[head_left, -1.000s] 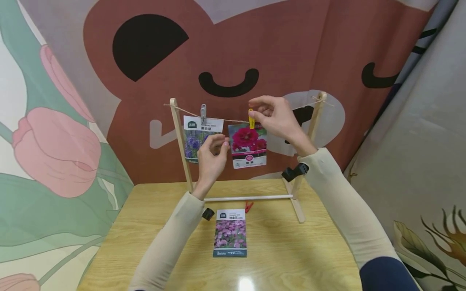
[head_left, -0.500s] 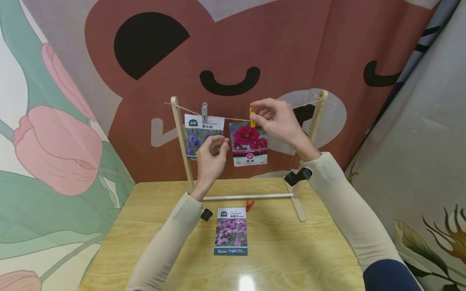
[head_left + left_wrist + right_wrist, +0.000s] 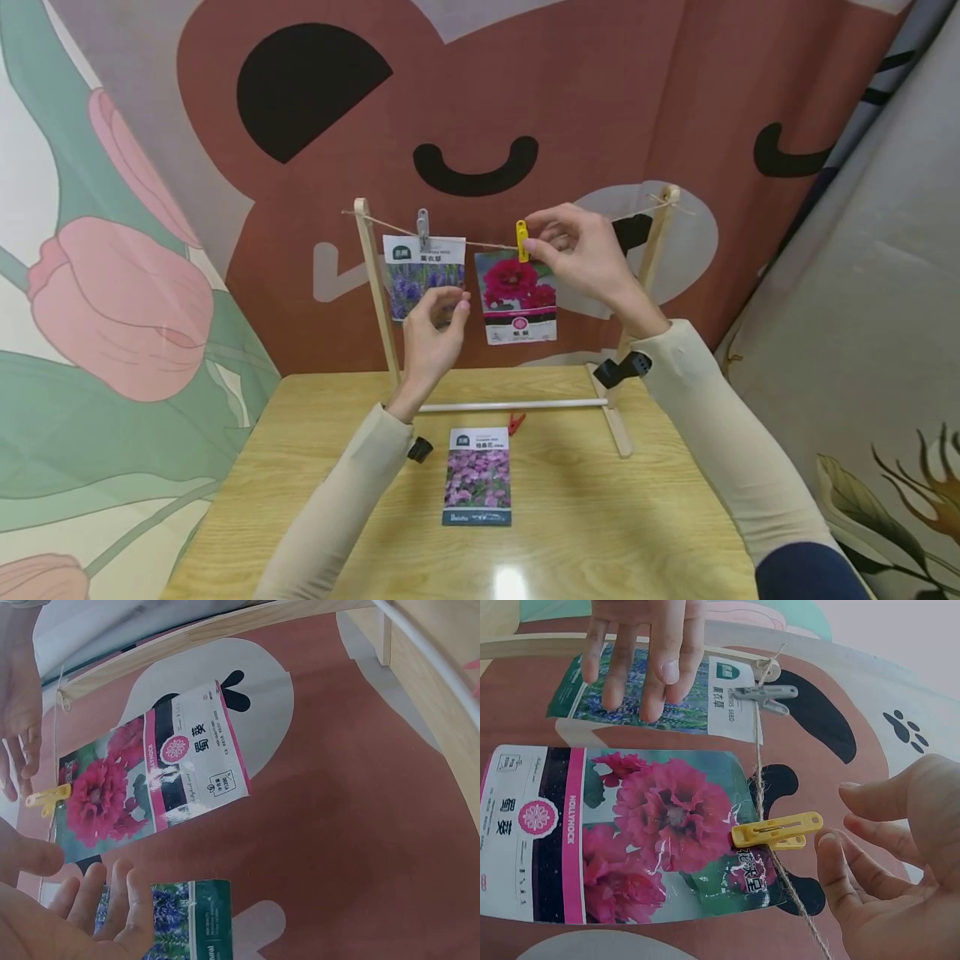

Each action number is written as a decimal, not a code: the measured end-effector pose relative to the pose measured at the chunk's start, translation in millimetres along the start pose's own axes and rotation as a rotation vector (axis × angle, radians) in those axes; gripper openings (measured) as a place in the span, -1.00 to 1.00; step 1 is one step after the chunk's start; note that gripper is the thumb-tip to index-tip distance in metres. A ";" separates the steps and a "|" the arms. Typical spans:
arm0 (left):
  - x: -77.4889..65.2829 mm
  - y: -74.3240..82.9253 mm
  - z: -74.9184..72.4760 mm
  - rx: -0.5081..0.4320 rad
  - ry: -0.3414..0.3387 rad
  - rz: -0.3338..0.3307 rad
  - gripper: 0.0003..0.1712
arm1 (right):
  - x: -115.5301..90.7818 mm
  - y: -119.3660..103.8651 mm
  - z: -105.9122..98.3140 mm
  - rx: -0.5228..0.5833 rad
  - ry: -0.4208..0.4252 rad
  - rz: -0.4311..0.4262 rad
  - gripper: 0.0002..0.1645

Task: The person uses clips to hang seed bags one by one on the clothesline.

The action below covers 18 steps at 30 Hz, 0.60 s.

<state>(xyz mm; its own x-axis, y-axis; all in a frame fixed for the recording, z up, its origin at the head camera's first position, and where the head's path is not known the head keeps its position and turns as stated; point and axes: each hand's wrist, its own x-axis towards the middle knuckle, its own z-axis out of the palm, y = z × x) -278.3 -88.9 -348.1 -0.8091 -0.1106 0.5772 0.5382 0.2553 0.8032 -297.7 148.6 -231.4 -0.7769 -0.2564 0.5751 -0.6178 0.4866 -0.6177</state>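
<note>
Hollyhock seed packet [image 3: 519, 300] hangs from twine [image 3: 489, 244] under a yellow clothespin [image 3: 522, 242], which bites its top edge near the right-hand corner as the head view sees it. Right hand [image 3: 581, 250] is just beside that clothespin: thumb and fingers parted, gap to the clip visible in right wrist view, nothing held. Left hand [image 3: 435, 333] is in front of the lavender seed packet [image 3: 412, 279], fingers bent and apart, nothing in them. Lavender packet hangs left of the hollyhock one, on the same twine, under a gray clothespin [image 3: 423, 228]; the two packets are apart. Twine is tied between two wooden posts [image 3: 378, 292], sagging a bit. White rod [image 3: 517, 406] runs low between the posts. Third packet, pink-purple flowers on it [image 3: 477, 479], lies face up on the desk [image 3: 637, 533], in front of the rod. Red clothespin [image 3: 516, 423] lies just off its upper right corner. Brown cartoon-print curtain [image 3: 337, 192] behind.
</note>
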 end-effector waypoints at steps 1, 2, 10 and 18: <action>-0.3 -0.2 -0.4 -0.002 -0.005 -0.001 -0.78 | -0.5 0.4 -0.2 0.003 0.000 0.001 -0.61; -0.8 -0.3 -0.9 -0.005 -0.009 -0.002 -0.78 | -1.0 0.7 -0.4 0.005 -0.001 0.004 -0.61; -7.9 -1.4 -6.3 0.005 -0.035 -0.012 -0.76 | -8.9 2.9 0.5 -0.008 -0.007 0.013 -0.62; -20.1 -3.8 -15.0 0.077 -0.044 -0.019 -0.75 | -18.4 6.9 2.8 0.031 -0.025 0.026 -0.65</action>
<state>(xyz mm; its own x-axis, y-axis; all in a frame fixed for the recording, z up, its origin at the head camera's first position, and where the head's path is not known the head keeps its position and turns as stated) -260.5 -102.0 -360.5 -0.8295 -0.0741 0.5536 0.5044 0.3265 0.7994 -288.0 154.3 -247.8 -0.7950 -0.2653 0.5455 -0.6009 0.4676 -0.6483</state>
